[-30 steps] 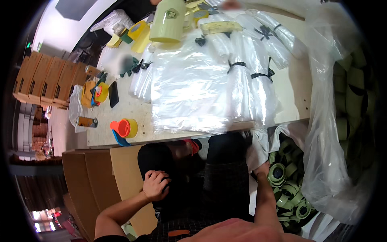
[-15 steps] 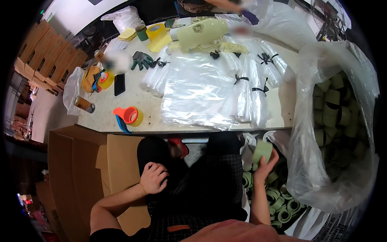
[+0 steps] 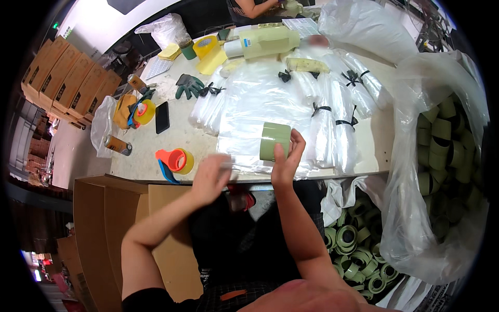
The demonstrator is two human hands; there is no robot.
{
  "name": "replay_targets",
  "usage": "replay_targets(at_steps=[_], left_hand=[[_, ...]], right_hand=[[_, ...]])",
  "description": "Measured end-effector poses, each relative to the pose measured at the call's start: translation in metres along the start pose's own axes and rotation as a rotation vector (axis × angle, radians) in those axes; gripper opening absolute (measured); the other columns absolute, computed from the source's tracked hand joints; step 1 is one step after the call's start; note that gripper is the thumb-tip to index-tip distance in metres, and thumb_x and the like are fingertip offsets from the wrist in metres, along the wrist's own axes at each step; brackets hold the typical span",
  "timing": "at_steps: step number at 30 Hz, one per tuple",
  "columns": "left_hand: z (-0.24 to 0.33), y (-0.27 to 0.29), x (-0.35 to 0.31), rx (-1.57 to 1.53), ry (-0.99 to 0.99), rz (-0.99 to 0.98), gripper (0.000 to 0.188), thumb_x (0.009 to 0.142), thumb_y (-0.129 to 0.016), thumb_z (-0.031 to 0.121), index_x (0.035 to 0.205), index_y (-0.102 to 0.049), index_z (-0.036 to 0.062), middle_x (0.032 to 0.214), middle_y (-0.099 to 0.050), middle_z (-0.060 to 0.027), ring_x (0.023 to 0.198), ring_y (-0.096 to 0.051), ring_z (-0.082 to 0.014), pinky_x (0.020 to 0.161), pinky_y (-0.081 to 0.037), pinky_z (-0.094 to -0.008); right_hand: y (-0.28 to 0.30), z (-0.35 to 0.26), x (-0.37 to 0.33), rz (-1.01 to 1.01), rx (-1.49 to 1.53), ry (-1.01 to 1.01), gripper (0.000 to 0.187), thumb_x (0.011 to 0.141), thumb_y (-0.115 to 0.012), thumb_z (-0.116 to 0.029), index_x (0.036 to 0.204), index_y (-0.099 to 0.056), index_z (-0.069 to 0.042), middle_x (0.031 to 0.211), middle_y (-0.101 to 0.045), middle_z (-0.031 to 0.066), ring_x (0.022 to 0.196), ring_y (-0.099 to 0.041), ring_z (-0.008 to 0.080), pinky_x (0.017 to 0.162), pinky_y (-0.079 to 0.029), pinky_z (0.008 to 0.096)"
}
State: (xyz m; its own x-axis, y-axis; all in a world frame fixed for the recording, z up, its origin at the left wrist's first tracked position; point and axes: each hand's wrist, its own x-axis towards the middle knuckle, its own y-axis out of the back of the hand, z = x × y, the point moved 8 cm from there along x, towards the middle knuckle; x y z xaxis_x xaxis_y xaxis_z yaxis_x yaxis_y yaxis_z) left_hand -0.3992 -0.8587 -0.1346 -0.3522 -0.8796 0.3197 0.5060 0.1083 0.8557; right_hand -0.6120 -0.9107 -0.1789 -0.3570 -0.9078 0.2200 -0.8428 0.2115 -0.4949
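Observation:
My right hand [image 3: 288, 158] grips a glossy light-green plastic cylinder [image 3: 272, 141], thumb and fingers at its right side. It is held above a stack of flat clear plastic bags [image 3: 254, 99] on the table. My left hand [image 3: 210, 179] is at the table's front edge, beside the stack's near left corner. Motion smears its fingers, so whether they pinch the bag's edge is unclear. Below my right forearm, many green ring-shaped parts [image 3: 358, 260] lie in a white sack.
A clear sack of green cylinders [image 3: 439, 148] stands at the right. Left of my legs is an open cardboard box [image 3: 112, 208]. The table [image 3: 140, 166] bears a tape dispenser [image 3: 179, 161], a phone [image 3: 162, 117], a glove [image 3: 188, 86] and tied bag rolls [image 3: 323, 125]. A person [image 3: 254, 9] sits opposite.
My right hand has lifted the green cylinder from beside the sack of rings to above the bags. My left hand has left my knee and reached the table edge. The view has shifted slightly.

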Motion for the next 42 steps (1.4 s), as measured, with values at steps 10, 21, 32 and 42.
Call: replay_targets(at_steps=[10,21,32,42], left_hand=[[-0.204,-0.039,0.334,-0.188,0.54,0.646,0.063,0.089,-0.073,0.036,0.127,-0.055,-0.0117,0.105,-0.071,-0.0202,0.099,-0.068,-0.0278,0.087,-0.051,-0.0351],[-0.086,-0.009,0.329,-0.349,0.357,0.714,0.023,0.088,-0.065,0.013,0.104,-0.063,-0.0034,0.093,-0.068,-0.0161,0.083,-0.065,-0.025,0.076,-0.05,-0.0385],[-0.048,0.144,0.017,-1.189,0.483,0.475,0.032,0.101,-0.044,0.011,0.127,-0.055,-0.0032,0.125,-0.064,-0.014,0.116,-0.061,-0.0245,0.102,-0.045,-0.0396],[0.045,0.14,-0.124,-0.854,0.363,0.503,0.022,0.095,-0.055,0.015,0.112,-0.059,0.0005,0.106,-0.066,-0.0074,0.099,-0.062,-0.0205,0.087,-0.046,-0.0308]], right_hand=[[-0.014,-0.007,0.003,-0.201,0.025,-0.095,0.07,0.081,-0.071,-0.003,0.139,-0.032,0.0,0.128,-0.048,0.0182,0.114,-0.053,0.024,0.098,-0.045,0.0386],[0.01,0.014,0.021,-0.163,-0.174,-0.195,0.066,0.083,-0.076,-0.019,0.135,-0.041,0.001,0.125,-0.051,0.019,0.116,-0.053,0.0297,0.101,-0.043,0.0416],[0.006,-0.071,-0.015,-0.016,-0.092,0.051,0.065,0.094,-0.057,-0.025,0.15,-0.035,-0.002,0.143,-0.045,0.0152,0.128,-0.047,0.0257,0.109,-0.038,0.0391],[0.02,-0.083,-0.091,-0.156,-0.154,-0.239,0.056,0.102,-0.046,-0.043,0.137,-0.051,0.001,0.134,-0.056,0.0128,0.124,-0.053,0.024,0.107,-0.04,0.0359]])
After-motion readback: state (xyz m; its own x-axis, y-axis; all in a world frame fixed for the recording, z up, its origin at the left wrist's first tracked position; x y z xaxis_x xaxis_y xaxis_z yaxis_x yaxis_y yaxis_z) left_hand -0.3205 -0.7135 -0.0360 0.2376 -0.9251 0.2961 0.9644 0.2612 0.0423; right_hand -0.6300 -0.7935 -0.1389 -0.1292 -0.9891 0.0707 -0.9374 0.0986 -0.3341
